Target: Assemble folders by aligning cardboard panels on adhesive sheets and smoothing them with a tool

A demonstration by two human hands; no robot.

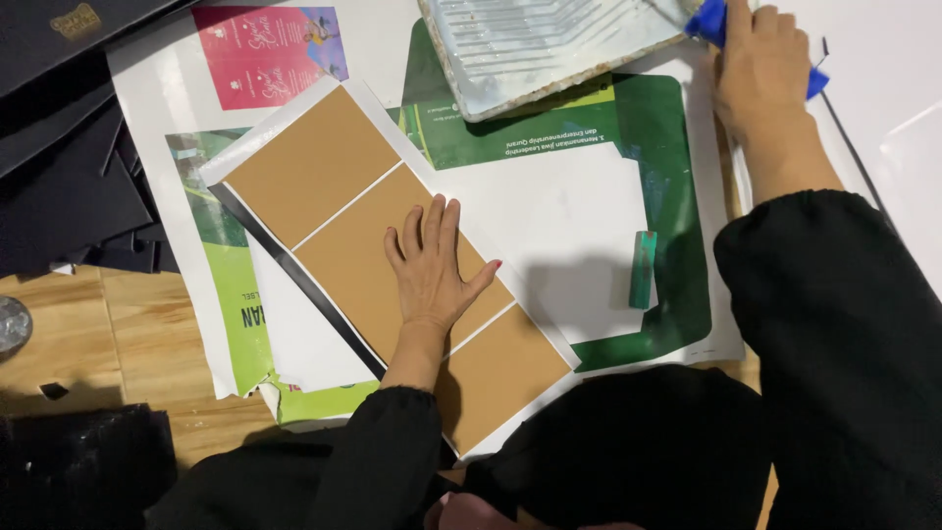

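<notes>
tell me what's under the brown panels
The brown panels lie on a white sheet with a black strip along its edge, on green posters. The left hand presses the middle panel; whatever lies beneath them is covered.

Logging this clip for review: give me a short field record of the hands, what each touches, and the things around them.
left hand: flat, fingers spread, pressing on the brown cardboard panels
right hand: gripping a blue handle at the paint tray
under panels: white sheet with a black edge strip
nearby: small green block on a green-bordered poster
surface: wooden floor, black boards at upper left
</notes>
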